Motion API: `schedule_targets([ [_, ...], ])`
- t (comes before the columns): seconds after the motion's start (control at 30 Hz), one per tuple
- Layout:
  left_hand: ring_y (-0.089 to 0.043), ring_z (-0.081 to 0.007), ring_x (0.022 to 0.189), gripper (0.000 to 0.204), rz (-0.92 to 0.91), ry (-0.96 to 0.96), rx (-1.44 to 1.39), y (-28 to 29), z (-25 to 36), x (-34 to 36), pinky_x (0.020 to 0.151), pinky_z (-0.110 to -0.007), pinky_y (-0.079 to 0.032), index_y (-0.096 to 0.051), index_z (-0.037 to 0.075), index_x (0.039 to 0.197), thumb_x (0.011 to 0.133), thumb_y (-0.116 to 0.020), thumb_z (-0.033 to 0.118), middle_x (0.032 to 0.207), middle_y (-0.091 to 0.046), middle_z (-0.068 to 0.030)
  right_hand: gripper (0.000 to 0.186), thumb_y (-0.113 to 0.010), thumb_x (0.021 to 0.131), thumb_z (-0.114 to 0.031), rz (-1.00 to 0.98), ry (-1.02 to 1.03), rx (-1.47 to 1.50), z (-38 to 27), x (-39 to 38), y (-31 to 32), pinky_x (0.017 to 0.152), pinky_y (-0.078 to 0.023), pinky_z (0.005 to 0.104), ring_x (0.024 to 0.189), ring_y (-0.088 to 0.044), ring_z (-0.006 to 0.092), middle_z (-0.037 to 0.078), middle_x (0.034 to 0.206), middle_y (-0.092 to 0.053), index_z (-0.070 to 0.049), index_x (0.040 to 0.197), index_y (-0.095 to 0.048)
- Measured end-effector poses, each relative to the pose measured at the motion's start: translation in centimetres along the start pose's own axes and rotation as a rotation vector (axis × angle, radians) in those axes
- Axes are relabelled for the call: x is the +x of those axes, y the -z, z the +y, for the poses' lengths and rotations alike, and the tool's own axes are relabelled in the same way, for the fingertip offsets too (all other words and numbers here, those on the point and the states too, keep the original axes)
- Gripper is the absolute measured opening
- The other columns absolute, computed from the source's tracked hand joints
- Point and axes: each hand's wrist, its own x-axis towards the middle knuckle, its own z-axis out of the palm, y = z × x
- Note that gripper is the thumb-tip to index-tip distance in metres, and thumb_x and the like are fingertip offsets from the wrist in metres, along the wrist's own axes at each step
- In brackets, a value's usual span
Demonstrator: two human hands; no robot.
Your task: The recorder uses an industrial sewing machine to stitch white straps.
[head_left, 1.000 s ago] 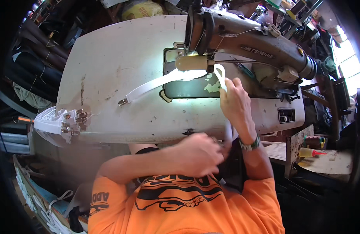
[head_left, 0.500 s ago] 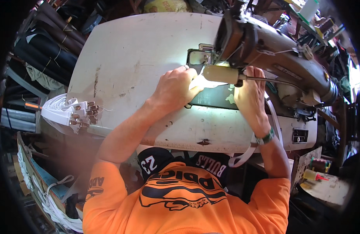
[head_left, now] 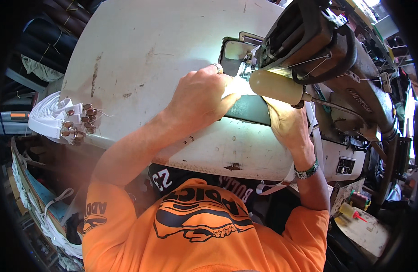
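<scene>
From my remote seat, I see the white strap at the near side of the presser foot, lit by the lamp, its long axis probably running left to right, though glare washes out its edges. The left hand is nearer the foot, coming from the left with thumb and fingers pinched on the strap. The right hand sits to the right; the lamp hides its fingertips, so I can't tell how closed they are. A white tail drops past the right wrist toward the table's near edge.
</scene>
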Motion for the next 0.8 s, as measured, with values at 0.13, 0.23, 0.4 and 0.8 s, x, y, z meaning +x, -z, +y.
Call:
schedule_targets([
  [0.13, -0.064, -0.0371, 0.075, 0.025, 0.016, -0.034, 0.010, -0.18, -0.27, 0.02, 0.069, -0.048, -0.052, -0.075, 0.003, 0.086, 0.086, -0.077, 0.029, 0.079, -0.063, -0.0180, 0.025, -0.072, 0.087, -0.010, -0.013, -0.036, 0.051, -0.10, -0.06, 0.24, 0.109, -0.040, 0.0523, 0.121, -0.051, 0.0485, 0.025, 0.118, -0.066, -0.010, 0.110, -0.081],
  [0.23, -0.062, -0.0358, 0.074, 0.026, 0.025, -0.027, -0.013, -0.13, -0.24, 0.18, 0.068, -0.047, -0.050, -0.073, 0.003, 0.082, 0.085, -0.078, 0.029, 0.077, -0.062, -0.0166, 0.023, -0.074, 0.086, -0.010, 0.009, -0.023, 0.115, 0.07, 0.01, 0.12, 0.105, -0.041, 0.0513, 0.118, -0.051, 0.0463, 0.027, 0.119, -0.063, -0.008, 0.108, -0.080],
  [0.4, -0.061, -0.0340, 0.074, 0.026, 0.034, -0.063, 0.001, 0.00, -0.16, 0.43, 0.066, -0.045, -0.050, -0.071, 0.002, 0.078, 0.083, -0.078, 0.026, 0.076, -0.061, -0.0159, 0.022, -0.076, 0.086, -0.012, 0.006, -0.102, 0.069, 0.24, -0.34, -0.20, 0.105, -0.041, 0.0520, 0.119, -0.051, 0.0453, 0.033, 0.121, -0.058, -0.005, 0.107, -0.079],
  [0.8, -0.066, -0.0426, 0.080, 0.027, 0.010, -0.062, -0.013, -0.06, -0.83, 0.86, 0.073, -0.051, -0.055, -0.072, 0.001, 0.079, 0.084, -0.068, 0.027, 0.082, -0.067, -0.0234, 0.024, -0.068, 0.086, -0.004, -0.023, -0.033, 0.061, 0.27, 0.15, 0.20, 0.110, -0.039, 0.0512, 0.116, -0.056, 0.0401, 0.017, 0.112, -0.070, -0.005, 0.108, -0.078],
])
